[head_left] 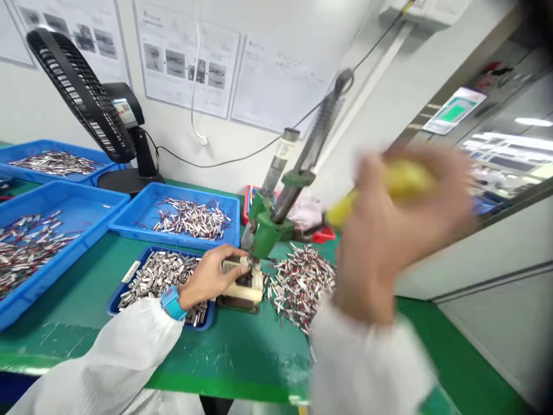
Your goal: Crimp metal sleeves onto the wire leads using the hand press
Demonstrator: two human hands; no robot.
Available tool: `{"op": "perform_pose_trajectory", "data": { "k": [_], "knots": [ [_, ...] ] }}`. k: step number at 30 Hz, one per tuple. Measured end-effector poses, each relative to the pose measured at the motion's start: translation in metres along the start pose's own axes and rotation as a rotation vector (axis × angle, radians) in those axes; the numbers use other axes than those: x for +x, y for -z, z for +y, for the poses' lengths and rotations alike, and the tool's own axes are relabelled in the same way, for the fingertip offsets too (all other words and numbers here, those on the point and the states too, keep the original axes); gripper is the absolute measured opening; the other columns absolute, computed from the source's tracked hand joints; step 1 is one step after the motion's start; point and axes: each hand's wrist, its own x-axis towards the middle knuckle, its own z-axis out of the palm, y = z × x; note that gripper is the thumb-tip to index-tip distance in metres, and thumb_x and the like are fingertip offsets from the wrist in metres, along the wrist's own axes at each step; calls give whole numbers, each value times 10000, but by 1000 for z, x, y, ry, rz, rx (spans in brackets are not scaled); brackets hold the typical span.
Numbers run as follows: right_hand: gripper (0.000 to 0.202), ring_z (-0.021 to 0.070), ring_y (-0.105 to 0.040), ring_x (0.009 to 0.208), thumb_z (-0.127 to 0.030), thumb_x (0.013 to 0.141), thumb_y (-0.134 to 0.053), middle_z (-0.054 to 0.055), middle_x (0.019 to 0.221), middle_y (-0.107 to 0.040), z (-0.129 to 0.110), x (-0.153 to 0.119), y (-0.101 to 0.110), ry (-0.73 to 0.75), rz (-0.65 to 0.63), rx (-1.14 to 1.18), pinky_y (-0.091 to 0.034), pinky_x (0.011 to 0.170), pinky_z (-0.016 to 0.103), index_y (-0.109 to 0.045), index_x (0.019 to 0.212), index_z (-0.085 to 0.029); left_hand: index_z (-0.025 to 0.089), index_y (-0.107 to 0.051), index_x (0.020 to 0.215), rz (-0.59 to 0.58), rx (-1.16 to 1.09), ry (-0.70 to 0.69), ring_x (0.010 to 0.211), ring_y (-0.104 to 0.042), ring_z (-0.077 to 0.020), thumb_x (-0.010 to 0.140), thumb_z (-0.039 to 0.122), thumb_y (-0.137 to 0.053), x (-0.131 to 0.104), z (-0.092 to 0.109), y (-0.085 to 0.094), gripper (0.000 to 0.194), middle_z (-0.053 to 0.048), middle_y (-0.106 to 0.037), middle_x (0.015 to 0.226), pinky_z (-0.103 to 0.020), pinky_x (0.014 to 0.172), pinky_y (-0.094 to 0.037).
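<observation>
A green hand-operated arbor press [268,233] stands on the table in front of me. My right hand [389,213], blurred by motion, is wrapped round the yellow handle [341,212] of its lever, raised to the right of the press. At the press's base, my left hand [216,271] reaches in from the left, thumb and fingertips closed at the cream-coloured fixture [242,292] under the ram. Whatever small piece they hold there is hidden. Beside my left wrist is a small dark-blue tray [113,301] of silver metal cylinders [162,274].
Right of the fixture lies a heap of small wired parts [302,282]. Larger blue trays with similar pieces, including one behind [125,222] and one at left [82,245], line the table. A black fan [86,92] stands at the back, near a wall with posted sheets.
</observation>
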Motion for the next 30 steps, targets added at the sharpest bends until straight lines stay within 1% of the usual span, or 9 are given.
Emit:
{"op": "perform_pose_trajectory", "data": {
  "k": [1,2,4,9,13,17,19,25,30],
  "knots": [
    [248,212,-645,899,-382,973,-582,80,1029,-628,-7,-18,8,-95,141,76,-553,824,434,-649,1124,-196,189,-718,1073,-3,-9,-3,1027,-704,-255,893,331,-685,0,0,0,232,-80,-766,1093,-377,930,-527],
    [258,223,-642,967,-378,982,-573,77,1062,-620,-10,-33,16,-172,87,119,-544,879,444,-631,1180,-221,193,-721,1076,-15,-19,-6,1027,-706,-253,898,332,-680,-1,-1,0,229,-78,-768,1094,-374,928,-528],
    [322,222,-648,959,-402,963,-605,70,1044,-613,1,-46,27,-75,70,121,-544,876,432,-617,1230,-222,199,-726,1082,0,-33,-11,1029,-709,-254,899,331,-674,-1,-2,-1,231,-79,-772,1100,-376,935,-527],
    [416,210,-665,865,-426,1004,-490,99,989,-678,103,-47,35,-91,-143,-128,-541,797,386,-589,1287,-138,186,-737,1000,47,-108,29,1076,-695,-273,835,319,-726,7,-2,-12,212,-104,-758,1129,-397,970,-514],
    [237,217,-672,908,-231,929,-551,98,988,-733,177,-89,25,19,-889,-539,-499,823,325,-757,1027,-170,172,-712,805,-69,-232,80,1023,-693,-271,818,300,-702,17,4,-13,129,-94,-758,1056,-408,919,-538],
    [168,239,-655,981,-139,814,-687,78,922,-736,199,-126,9,61,-1134,-620,-429,867,322,-798,883,-244,202,-757,854,-338,-288,58,1056,-686,-267,852,364,-684,24,6,5,177,-78,-762,1052,-412,930,-546],
    [159,256,-645,1008,-138,834,-666,93,918,-734,201,-132,5,64,-1175,-660,-401,890,343,-791,859,-233,219,-772,908,-320,-235,49,1177,-649,-281,865,376,-677,29,0,21,189,-92,-750,1142,-433,998,-515],
    [224,269,-647,933,-130,890,-538,132,879,-727,207,-136,6,32,-1144,-586,-386,878,375,-742,811,-178,203,-667,1244,210,150,54,1276,-573,-307,899,424,-630,39,-31,76,412,-122,-652,1353,-479,1038,-470],
    [210,270,-640,910,-244,905,-490,118,905,-724,206,-140,12,-103,-966,-351,-436,866,396,-689,868,-187,191,-741,954,17,286,52,873,-679,-233,908,355,-600,20,-37,90,222,-81,-754,1003,-350,775,-524]
  ]
}}
